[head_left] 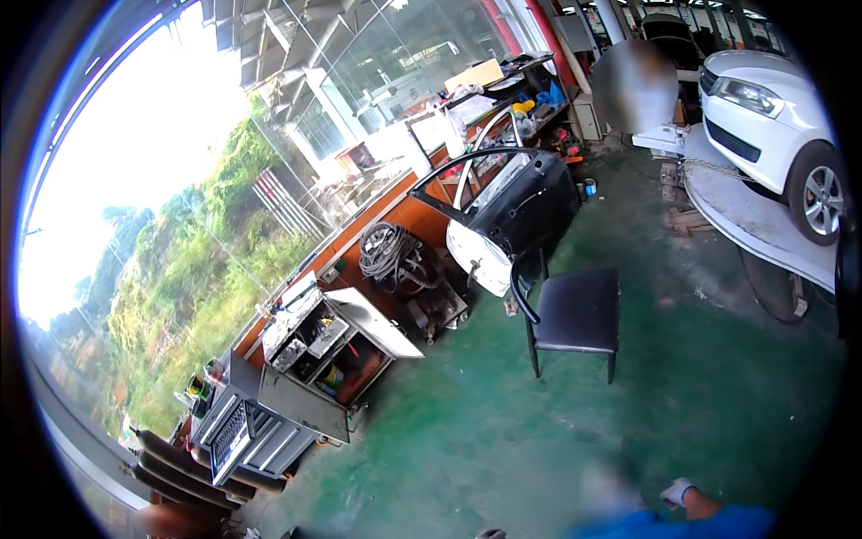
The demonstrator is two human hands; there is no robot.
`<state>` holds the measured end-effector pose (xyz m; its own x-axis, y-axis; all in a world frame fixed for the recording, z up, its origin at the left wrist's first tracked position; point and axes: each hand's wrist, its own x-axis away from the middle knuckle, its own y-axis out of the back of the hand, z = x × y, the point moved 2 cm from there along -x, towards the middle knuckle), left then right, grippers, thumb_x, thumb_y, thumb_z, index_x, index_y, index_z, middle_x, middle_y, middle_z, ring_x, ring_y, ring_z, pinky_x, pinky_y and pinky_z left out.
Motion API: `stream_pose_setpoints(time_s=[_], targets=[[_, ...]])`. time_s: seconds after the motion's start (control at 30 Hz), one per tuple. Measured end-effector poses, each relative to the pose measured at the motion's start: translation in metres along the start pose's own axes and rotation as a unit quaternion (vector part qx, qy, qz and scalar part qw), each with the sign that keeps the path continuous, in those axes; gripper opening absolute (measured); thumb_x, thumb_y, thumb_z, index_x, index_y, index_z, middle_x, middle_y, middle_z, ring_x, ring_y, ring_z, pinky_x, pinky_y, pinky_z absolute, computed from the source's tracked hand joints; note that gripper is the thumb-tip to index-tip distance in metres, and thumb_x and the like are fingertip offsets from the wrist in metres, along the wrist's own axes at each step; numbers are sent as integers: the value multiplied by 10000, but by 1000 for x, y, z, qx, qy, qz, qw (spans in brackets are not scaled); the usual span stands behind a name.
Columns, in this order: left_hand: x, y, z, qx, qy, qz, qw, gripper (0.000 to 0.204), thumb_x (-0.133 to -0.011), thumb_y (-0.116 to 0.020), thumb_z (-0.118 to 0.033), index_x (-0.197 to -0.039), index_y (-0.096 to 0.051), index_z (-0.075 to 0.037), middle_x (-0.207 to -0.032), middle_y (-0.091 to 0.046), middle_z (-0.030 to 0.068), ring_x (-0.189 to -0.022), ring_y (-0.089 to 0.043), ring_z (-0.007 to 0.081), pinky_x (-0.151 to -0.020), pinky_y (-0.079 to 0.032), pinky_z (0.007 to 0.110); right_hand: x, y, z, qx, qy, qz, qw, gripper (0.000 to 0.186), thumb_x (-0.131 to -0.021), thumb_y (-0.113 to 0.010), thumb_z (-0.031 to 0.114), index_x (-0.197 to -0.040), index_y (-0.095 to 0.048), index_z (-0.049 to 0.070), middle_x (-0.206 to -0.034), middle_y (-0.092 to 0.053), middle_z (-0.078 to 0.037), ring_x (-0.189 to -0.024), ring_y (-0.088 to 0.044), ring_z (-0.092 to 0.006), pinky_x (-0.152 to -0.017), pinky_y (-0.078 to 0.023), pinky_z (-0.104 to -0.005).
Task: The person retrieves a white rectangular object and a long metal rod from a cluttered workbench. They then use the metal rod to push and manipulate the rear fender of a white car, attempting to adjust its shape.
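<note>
At the lower right, my right hand [678, 494], in a pale glove, extends from a bare forearm beside blue clothing; its fingers are too small to make out as open or closed, and I see nothing clearly held. A blurred patch beside it hides detail. My left hand is not visible. Ahead, a black chair [573, 305] stands on the green floor [449, 404]. Behind it a black car door [530, 202] leans among other panels against a cluttered rack [503, 85].
At left stand a grey tool cart [274, 449], an open metal cabinet [368, 314], a hose reel [391, 256] and several gas cylinders [171, 467] along the windowed wall. At right, a white car [754, 108] rests on a lift platform [745, 225], with a blurred person [642, 90] beside it.
</note>
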<state>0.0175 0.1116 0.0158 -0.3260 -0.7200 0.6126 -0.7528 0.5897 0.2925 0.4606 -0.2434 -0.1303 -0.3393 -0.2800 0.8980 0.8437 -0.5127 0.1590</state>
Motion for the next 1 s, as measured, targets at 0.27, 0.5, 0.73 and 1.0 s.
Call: stream_pose_setpoints(time_s=[0.27,0.5,0.73,1.0], targets=[[-67,-13,42,-122,99,-49,986,229,-939,-613,-268,-888,-755,-96,-813,-716,75,-703,-656,245,-658,-536,380,-138,55,149,432,102,45,895,119,-852,-674,78,-767,-736,22,-755,-725,-185,-724,-733,-277,-565,-564,-447],[-154,25,-1,92,252,-129,955,231,-964,-623,-278,-1027,-759,-103,-929,-735,93,-769,-666,254,-693,-546,374,-186,-61,488,155,169,-12,973,126,-780,-681,93,-825,-671,-24,-655,-673,-167,-505,-656,-271,-450,-528,-421],[-392,166,-73,108,345,-82,929,288,-937,-661,-217,-1127,-692,-3,-849,-731,103,-649,-690,215,-550,-551,369,-204,-96,697,41,106,-74,991,154,-863,-696,80,-978,-627,5,-744,-656,-118,-531,-621,-217,-461,-524,-370],[-730,370,-424,-100,5,-136,986,399,-888,-655,-298,-1077,-734,45,-791,-734,117,-720,-656,161,-686,-533,344,-222,-96,743,-154,18,-176,972,155,-890,-640,12,-958,-513,69,-705,-543,-100,-480,-498,-182,-397,-398,-330]])
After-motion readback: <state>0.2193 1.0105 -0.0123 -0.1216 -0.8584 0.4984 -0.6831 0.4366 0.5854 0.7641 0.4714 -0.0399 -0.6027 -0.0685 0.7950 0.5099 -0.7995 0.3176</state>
